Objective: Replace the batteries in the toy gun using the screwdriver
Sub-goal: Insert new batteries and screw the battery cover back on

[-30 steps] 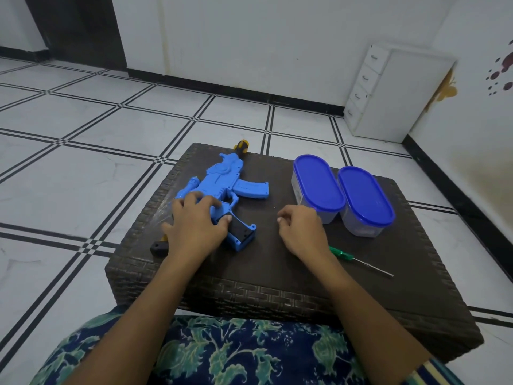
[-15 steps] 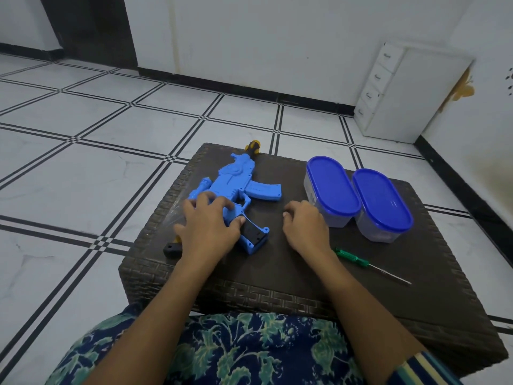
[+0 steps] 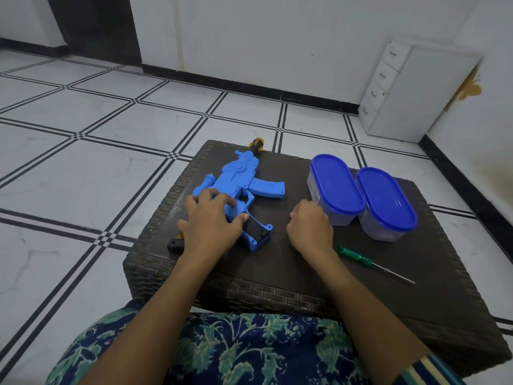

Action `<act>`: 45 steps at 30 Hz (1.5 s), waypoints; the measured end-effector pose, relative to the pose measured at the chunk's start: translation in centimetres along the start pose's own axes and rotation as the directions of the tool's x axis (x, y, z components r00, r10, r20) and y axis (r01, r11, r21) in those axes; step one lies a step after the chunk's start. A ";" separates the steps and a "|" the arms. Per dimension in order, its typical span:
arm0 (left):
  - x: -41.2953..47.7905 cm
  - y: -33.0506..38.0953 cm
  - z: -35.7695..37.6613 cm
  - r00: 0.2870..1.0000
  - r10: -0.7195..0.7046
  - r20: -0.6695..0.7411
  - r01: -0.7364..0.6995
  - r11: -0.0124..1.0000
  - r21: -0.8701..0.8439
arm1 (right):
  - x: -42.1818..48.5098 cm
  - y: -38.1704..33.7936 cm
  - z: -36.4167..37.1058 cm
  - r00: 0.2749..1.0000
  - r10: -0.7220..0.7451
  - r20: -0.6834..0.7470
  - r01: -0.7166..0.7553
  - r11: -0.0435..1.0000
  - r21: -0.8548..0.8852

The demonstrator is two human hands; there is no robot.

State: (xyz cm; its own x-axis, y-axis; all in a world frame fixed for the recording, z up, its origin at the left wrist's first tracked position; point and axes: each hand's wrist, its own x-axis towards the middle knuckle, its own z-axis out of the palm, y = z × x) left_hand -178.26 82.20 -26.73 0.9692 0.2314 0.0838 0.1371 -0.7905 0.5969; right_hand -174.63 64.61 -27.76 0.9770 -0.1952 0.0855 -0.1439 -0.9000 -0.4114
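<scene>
Lying out: one gun (image 3: 241, 177), two tubs (image 3: 334, 182) (image 3: 386, 202)

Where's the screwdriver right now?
In the head view, the screwdriver lies on the table, right of the right hand, nearer than the blue-lidded containers.

A clear oval container with a blue lid (image 3: 336, 184) stands touching a second one of the same kind (image 3: 385, 200) on a dark woven table (image 3: 266, 269), on a white tiled floor (image 3: 83, 173), with a white drawer cabinet (image 3: 433, 98) near the corner.
</scene>
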 end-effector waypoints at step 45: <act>0.4 -0.3 0.0 1.000 0.023 0.004 -0.023 1.000 -0.003 | -2.8 2.2 -4.7 0.960 -0.277 0.034 0.274 0.960 0.062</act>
State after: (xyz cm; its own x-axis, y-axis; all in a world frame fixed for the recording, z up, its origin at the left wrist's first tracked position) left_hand -177.90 82.57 -26.85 0.9729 0.2112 0.0941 0.1146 -0.7939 0.5972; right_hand -178.38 61.31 -24.62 0.9834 0.0749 0.1651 0.1398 -0.8931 -0.4276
